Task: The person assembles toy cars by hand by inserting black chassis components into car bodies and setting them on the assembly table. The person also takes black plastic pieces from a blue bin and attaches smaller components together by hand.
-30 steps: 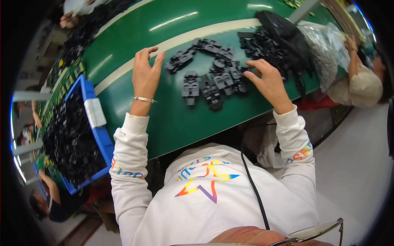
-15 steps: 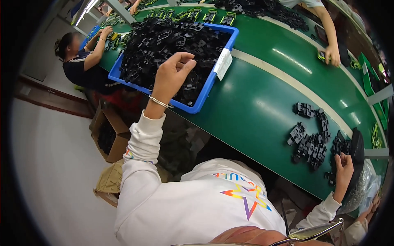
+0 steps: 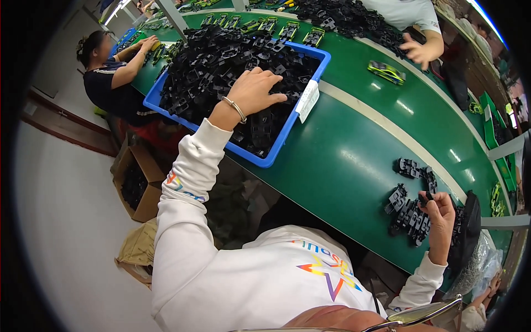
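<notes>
Over the blue crate (image 3: 275, 149), my left hand (image 3: 249, 94) hovers with its fingers bent and its thumb apart, nothing seen in it. Heaped inside the crate are black plastic parts (image 3: 210, 61) that look like toy-car chassis. My right hand (image 3: 438, 213) pinches a small black plastic part (image 3: 425, 197) between thumb and fingertips. Right beside it, a cluster of grey-black chassis pieces (image 3: 410, 218) lies on the green table, with more black pieces (image 3: 408, 167) just beyond.
A green toy car (image 3: 386, 72) stands on the green work surface (image 3: 326, 166) near a co-worker's hand (image 3: 421, 51). Another person (image 3: 108, 77) works at the left. Green chassis (image 3: 289, 30) line up behind the crate. A cardboard box (image 3: 141, 185) sits below the table.
My left hand has shifted right over the crate. My right hand has moved left and up, with a small black part now in its fingers. The co-worker's hand has left the green car.
</notes>
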The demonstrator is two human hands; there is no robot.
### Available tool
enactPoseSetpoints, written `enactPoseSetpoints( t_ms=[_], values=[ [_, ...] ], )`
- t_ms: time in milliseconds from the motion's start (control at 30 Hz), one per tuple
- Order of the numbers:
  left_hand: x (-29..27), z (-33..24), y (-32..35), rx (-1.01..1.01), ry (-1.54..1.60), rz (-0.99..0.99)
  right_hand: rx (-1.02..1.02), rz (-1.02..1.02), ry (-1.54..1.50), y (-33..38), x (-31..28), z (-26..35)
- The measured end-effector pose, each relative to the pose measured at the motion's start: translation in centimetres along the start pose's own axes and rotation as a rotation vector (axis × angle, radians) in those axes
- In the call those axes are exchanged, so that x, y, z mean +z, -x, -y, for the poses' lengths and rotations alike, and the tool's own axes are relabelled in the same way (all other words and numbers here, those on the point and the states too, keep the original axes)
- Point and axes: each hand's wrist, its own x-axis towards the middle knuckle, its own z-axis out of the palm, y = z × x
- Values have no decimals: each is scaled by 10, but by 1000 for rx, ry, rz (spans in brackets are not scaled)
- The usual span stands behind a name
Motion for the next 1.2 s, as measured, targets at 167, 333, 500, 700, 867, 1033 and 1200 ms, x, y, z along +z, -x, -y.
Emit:
enactPoseSetpoints(
  t_ms=[167, 333, 500, 700, 867, 1033, 1200],
  values=[
    [-15, -4, 11, 82, 53, -152, -14, 129, -140, -4, 22, -2],
    [-9, -5, 23, 38, 35, -226, 37, 158, -264, -6, 36, -3],
    [-5, 5, 8, -80, 210, -153, 135, 254, -354, -8, 43, -7],
    [-42, 5, 15, -200, 569, -275, 203, 294, -356, -3, 38, -12],
    [-38, -29, 27, -352, 1443, -324, 143, 185, -321, -8, 55, -12],
    [-20, -122, 46, -429, 2063, -17, 5, 269, -259, -19, 86, 3],
    [32, -181, 41, -549, 2190, 99, -214, 237, -87, -27, 102, 17]
  ],
)
